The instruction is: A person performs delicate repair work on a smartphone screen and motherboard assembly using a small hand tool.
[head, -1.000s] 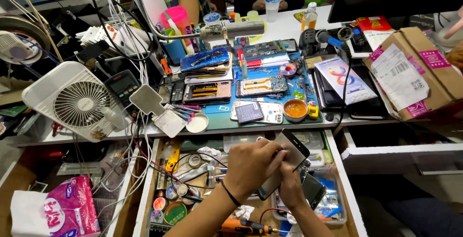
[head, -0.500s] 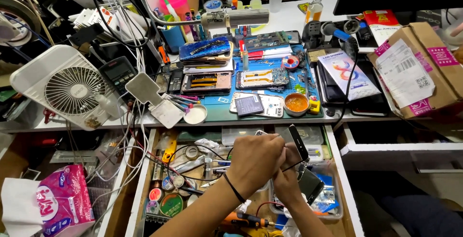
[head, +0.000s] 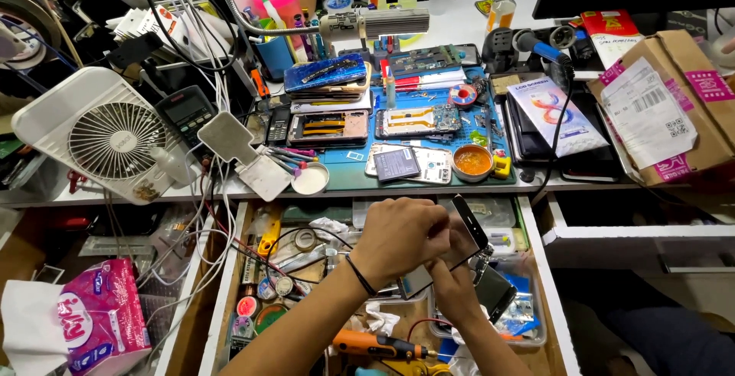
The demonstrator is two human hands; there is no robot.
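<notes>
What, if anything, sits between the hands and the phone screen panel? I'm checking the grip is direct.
Nothing visible does. The left hand and right hand both grip the thin dark screen panel directly, held tilted above the open drawer.

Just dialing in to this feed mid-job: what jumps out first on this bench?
Front and center, the left hand and right hand grip a thin dark phone screen over the open drawer packed with tools. Behind them a blue mat carries opened phones, and a white fan stands at the left.
</notes>
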